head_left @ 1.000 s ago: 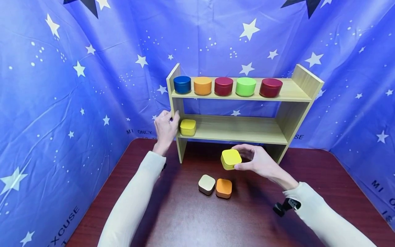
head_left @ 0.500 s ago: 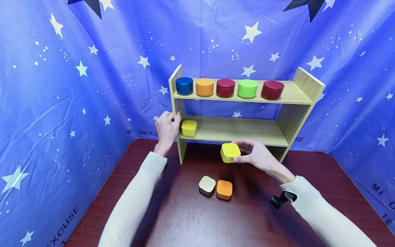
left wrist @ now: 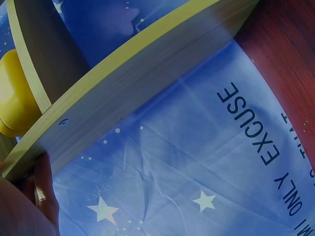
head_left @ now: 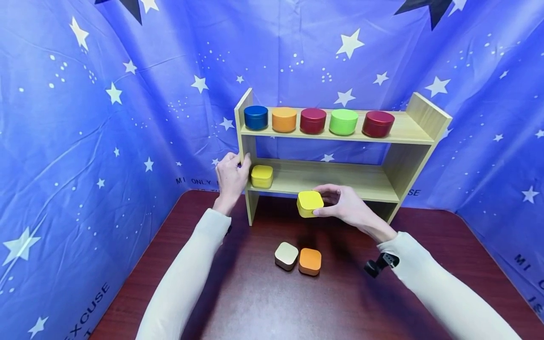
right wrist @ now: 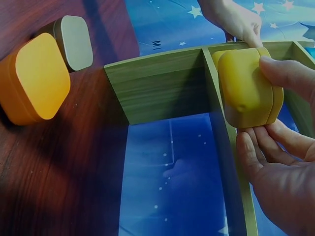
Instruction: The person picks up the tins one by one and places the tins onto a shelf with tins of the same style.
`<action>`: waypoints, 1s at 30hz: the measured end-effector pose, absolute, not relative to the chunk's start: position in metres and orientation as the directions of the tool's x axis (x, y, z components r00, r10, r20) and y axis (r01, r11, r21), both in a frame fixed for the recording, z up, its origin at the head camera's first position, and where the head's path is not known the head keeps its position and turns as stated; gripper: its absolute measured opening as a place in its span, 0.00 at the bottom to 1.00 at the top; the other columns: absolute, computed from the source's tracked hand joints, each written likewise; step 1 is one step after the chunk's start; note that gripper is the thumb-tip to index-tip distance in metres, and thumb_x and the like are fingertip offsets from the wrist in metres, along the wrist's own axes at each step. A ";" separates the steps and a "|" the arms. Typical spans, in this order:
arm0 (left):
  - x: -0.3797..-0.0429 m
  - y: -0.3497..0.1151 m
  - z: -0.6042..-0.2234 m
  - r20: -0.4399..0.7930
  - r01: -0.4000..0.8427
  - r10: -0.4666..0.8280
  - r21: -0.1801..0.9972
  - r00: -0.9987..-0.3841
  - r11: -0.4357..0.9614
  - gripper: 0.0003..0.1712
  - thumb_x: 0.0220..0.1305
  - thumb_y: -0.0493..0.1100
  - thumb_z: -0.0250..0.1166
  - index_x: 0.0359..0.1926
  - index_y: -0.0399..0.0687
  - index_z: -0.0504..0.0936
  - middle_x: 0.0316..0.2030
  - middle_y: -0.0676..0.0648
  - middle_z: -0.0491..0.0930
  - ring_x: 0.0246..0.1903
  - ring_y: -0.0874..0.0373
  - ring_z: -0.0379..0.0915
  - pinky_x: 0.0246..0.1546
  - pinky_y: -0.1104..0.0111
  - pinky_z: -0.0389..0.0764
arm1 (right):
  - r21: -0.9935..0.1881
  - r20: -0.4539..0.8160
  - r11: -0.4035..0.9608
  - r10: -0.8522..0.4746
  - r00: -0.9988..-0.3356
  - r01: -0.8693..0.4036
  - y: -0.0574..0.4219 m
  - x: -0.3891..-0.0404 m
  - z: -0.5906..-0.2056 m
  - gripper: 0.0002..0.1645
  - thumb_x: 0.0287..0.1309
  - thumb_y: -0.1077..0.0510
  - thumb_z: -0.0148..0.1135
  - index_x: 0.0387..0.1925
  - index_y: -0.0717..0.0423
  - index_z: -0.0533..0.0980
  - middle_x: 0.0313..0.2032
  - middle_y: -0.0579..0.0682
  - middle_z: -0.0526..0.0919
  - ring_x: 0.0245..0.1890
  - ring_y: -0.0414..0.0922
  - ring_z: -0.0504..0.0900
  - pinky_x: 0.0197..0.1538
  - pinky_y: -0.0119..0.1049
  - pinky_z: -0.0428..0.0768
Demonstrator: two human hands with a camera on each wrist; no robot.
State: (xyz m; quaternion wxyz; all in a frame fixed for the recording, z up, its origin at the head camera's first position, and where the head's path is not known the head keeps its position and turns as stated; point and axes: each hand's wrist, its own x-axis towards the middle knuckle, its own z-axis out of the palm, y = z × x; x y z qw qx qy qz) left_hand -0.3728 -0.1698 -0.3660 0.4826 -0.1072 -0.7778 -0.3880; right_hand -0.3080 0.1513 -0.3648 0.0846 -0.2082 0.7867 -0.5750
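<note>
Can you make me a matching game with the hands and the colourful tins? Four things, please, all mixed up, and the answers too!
Things:
1. left hand
2. right hand
3. blue round tin
4. orange square tin

Where or what:
A. on the table, beside the cream tin
B. holding a yellow square tin
C. gripping the rack's left side panel
D. at the left end of the top shelf

Right pairs: 1-C, 2-B, 3-D, 4-A.
</note>
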 end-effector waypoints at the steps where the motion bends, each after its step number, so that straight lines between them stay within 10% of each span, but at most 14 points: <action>1: -0.373 -0.170 -0.366 0.833 0.539 -0.206 0.500 -0.514 0.678 0.21 0.71 0.43 0.69 0.23 0.32 0.87 0.24 0.34 0.81 0.24 0.36 0.77 0.30 0.47 0.76 | -0.940 0.105 0.252 -0.424 -0.899 -0.229 0.150 -0.309 -0.365 0.39 0.55 0.70 0.78 0.68 0.71 0.75 0.58 0.62 0.89 0.51 0.32 0.89 0.55 0.24 0.85; 30: -0.373 -0.171 -0.367 0.833 0.544 -0.189 0.493 -0.520 0.679 0.23 0.71 0.43 0.68 0.21 0.33 0.85 0.23 0.34 0.79 0.23 0.37 0.75 0.28 0.48 0.74 | -0.887 0.121 0.384 -0.346 -0.931 -0.258 0.094 -0.354 -0.342 0.39 0.57 0.60 0.80 0.69 0.64 0.78 0.59 0.66 0.89 0.57 0.51 0.90 0.51 0.24 0.83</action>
